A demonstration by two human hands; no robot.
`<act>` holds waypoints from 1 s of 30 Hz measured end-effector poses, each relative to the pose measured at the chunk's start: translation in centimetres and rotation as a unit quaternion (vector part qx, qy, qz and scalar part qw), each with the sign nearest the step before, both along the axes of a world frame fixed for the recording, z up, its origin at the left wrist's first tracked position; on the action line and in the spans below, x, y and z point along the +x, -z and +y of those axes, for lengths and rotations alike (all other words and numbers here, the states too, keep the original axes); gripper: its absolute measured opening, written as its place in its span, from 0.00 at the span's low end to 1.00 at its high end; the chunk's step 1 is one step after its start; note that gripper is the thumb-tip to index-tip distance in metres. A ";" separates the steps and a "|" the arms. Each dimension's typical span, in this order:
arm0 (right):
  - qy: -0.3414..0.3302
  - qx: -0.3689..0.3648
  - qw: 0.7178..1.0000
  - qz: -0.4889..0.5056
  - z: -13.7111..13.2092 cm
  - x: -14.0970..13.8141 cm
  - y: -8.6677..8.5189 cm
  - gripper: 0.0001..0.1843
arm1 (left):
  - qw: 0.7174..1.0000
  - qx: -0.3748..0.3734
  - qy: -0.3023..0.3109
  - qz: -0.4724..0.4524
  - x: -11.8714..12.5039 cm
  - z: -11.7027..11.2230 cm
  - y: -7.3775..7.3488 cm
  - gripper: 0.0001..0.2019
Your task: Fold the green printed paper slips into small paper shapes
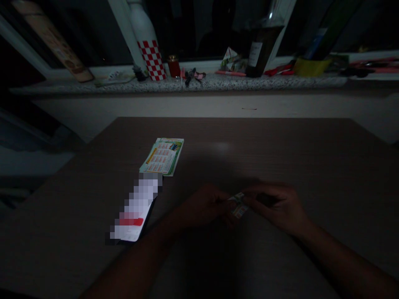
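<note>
Both hands meet over the near middle of the dark table [280, 145]. Between them is a small folded piece of printed paper [239, 207], pale with green and orange print. My left hand [204, 205] is closed on its left side, thumb against the paper. My right hand [280, 205] pinches the upper right edge between thumb and fingertips. To the left lies a stack of printed sheets [163, 158] with green borders and calendar-like number grids. Nearer me, a lit phone [135, 209] touches or nearly touches the stack; most of its screen is blurred out.
Behind the table a speckled stone windowsill [218, 85] holds a red-and-white checked bottle [152, 58], a small red jar [173, 66], a dark labelled container [258, 54], a yellow pot [311, 66] and a tall tan cylinder [56, 41]. The room is dim.
</note>
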State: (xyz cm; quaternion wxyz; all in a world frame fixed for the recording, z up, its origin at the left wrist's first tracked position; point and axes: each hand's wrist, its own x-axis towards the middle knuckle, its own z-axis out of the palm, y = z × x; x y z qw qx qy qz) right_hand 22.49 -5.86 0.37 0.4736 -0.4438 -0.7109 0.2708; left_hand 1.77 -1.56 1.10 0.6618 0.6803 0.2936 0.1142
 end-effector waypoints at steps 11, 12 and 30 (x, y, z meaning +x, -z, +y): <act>-0.003 0.009 1.000 0.007 -0.2 -0.3 -0.2 0.04 | 0.971 0.236 -0.002 0.035 0.3 -0.1 -0.3 0.17; -0.001 0.009 1.000 0.012 -0.2 -0.3 -0.1 0.04 | 0.974 0.225 -0.006 0.027 0.3 -0.2 -0.3 0.17; 0.012 0.031 0.999 -0.026 -0.2 -0.3 0.1 0.02 | 0.940 0.325 -0.043 0.097 0.1 -0.2 -0.5 0.15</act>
